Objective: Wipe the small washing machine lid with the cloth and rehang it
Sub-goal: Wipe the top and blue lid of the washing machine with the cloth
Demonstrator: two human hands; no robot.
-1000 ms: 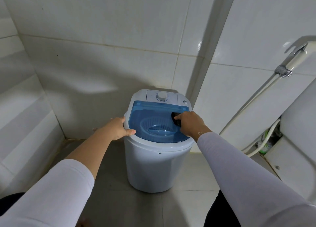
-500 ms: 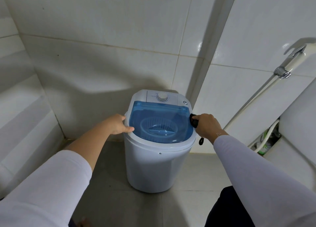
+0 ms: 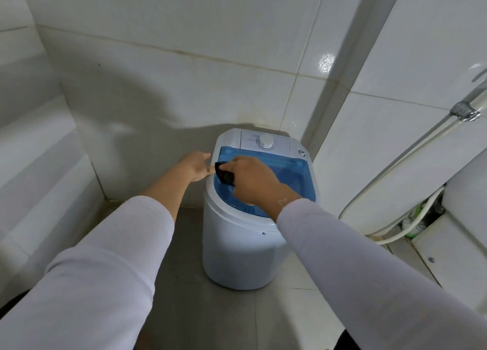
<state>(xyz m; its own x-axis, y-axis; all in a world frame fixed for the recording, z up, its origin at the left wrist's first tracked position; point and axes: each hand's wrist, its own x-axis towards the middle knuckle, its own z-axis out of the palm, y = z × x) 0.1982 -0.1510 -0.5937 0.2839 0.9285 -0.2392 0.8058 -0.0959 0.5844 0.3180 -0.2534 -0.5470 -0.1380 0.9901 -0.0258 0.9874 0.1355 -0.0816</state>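
Note:
A small white washing machine [image 3: 242,252] stands on the floor in a tiled corner. Its lid [image 3: 292,176] is see-through blue, with a white dial panel behind it. My right hand [image 3: 253,181] presses a small black cloth [image 3: 224,174] onto the lid's left side; most of the cloth is hidden under my fingers. My left hand [image 3: 196,165] rests against the machine's left rim, fingers curled on the edge, holding nothing loose.
White tiled walls close in behind and to the left. A spray hose [image 3: 411,152] with a metal fitting [image 3: 463,111] hangs on the right wall. A white toilet [image 3: 461,231] stands at the right edge, with a white pipe [image 3: 405,231] beside it. The floor is grey tile.
My right hand has swept the cloth from the lid's right edge across to its left side. The left hand stays on the left rim. The view has shifted slightly.

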